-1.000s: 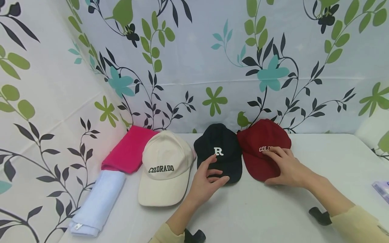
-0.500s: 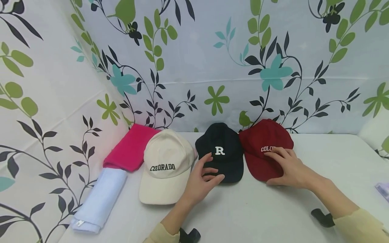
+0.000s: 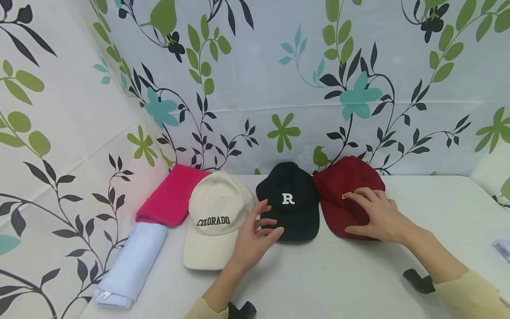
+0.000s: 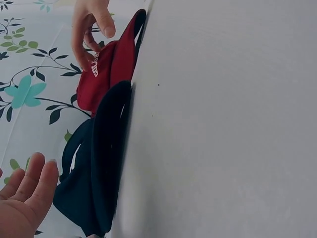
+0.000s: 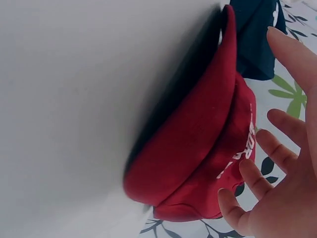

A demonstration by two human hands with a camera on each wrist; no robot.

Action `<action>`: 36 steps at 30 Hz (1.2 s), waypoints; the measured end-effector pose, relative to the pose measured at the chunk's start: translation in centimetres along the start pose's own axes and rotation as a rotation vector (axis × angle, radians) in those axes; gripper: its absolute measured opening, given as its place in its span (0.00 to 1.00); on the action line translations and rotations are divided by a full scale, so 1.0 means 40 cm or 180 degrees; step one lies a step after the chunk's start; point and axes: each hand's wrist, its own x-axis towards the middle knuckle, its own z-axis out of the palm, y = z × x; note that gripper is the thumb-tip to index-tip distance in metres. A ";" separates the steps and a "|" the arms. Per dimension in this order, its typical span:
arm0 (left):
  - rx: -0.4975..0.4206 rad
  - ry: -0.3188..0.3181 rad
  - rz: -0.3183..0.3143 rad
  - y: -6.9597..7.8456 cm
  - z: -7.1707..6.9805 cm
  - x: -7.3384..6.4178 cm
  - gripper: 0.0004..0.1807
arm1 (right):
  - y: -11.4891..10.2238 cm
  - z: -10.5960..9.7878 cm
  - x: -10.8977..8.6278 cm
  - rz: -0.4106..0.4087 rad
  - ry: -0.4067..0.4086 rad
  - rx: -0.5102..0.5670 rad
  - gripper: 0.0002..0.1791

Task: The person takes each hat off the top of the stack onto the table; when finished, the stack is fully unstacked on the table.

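Observation:
Three baseball caps stand in a row along the back of the table. The cream cap (image 3: pixel 217 239) with COLORADO lettering is on the left, the dark navy cap (image 3: pixel 292 223) with a white R in the middle, and the dark red cap (image 3: pixel 344 217) on the right. My left hand (image 3: pixel 253 241) hovers between the cream and navy caps, fingers spread and holding nothing. Over the front of the red cap is my right hand (image 3: pixel 380 215), its fingers relaxed and partly covering the white lettering. In the right wrist view, that hand's fingers (image 5: pixel 257 183) stand apart above the red cap.
A folded pink cloth (image 3: pixel 171 195) lies behind the cream cap's left side, and a folded light blue towel (image 3: pixel 131 266) lies in front of it. A small purple-white packet (image 3: pixel 503 249) sits at the right edge. A leaf-patterned curtain (image 3: pixel 239 88) hangs behind the table.
My left hand has drifted left, away from the navy cap toward the cream one. My right hand has lifted slightly over the red cap. The caps keep their places.

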 end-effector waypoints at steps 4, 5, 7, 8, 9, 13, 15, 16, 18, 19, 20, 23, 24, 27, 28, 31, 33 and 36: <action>0.0009 0.0055 0.0028 0.003 -0.009 -0.007 0.41 | -0.006 -0.004 0.008 0.0020 0.0021 0.0040 0.45; 0.0029 0.0072 0.0023 0.003 -0.012 -0.009 0.41 | -0.008 -0.005 0.010 0.0028 0.0026 0.0053 0.45; 0.0069 0.0110 0.0025 0.003 -0.018 -0.012 0.41 | -0.012 -0.005 0.015 0.0033 0.0034 0.0074 0.45; 0.0086 0.0127 0.0025 0.003 -0.021 -0.013 0.41 | -0.015 -0.006 0.017 0.0031 0.0047 0.0086 0.45; 0.0099 0.0141 0.0028 0.002 -0.025 -0.015 0.41 | -0.017 -0.006 0.020 0.0028 0.0061 0.0094 0.46; 0.0151 0.0185 0.0046 0.003 -0.038 -0.020 0.40 | -0.029 -0.006 0.031 0.0004 0.0106 0.0154 0.46; 0.0173 0.0202 0.0036 0.003 -0.045 -0.023 0.39 | -0.036 -0.006 0.037 0.0005 0.0106 0.0179 0.46; 0.0175 0.0212 0.0031 0.003 -0.049 -0.026 0.39 | -0.040 -0.006 0.041 0.0008 0.0099 0.0200 0.46; 0.0169 0.0254 0.0007 0.001 -0.058 -0.031 0.39 | -0.048 -0.006 0.048 0.0021 0.0077 0.0234 0.46; 0.0149 0.0270 -0.0001 0.000 -0.062 -0.033 0.39 | -0.051 -0.006 0.051 0.0030 0.0067 0.0249 0.46; 0.0137 0.0282 0.0002 -0.001 -0.067 -0.036 0.39 | -0.054 -0.006 0.055 0.0042 0.0065 0.0265 0.47; 0.0079 0.0336 0.0022 -0.004 -0.078 -0.043 0.40 | -0.064 -0.003 0.065 0.0062 0.0062 0.0322 0.47; 0.0067 0.0344 0.0037 -0.005 -0.081 -0.045 0.40 | -0.067 -0.002 0.068 0.0064 0.0067 0.0343 0.47; 0.0075 0.0372 0.0046 -0.006 -0.090 -0.051 0.40 | -0.078 0.005 0.077 0.0074 0.0087 0.0411 0.47; 0.0093 0.0385 0.0040 -0.006 -0.093 -0.053 0.40 | -0.082 0.008 0.081 0.0082 0.0092 0.0432 0.47; 0.0142 0.0422 0.0028 -0.004 -0.104 -0.058 0.39 | -0.095 0.016 0.092 0.0084 0.0132 0.0517 0.47; 0.0154 0.0456 0.0049 -0.003 -0.112 -0.061 0.39 | -0.104 0.023 0.101 0.0045 0.0167 0.0591 0.47; 0.0138 0.0486 0.0104 -0.004 -0.122 -0.065 0.40 | -0.117 0.033 0.113 -0.0040 0.0207 0.0706 0.46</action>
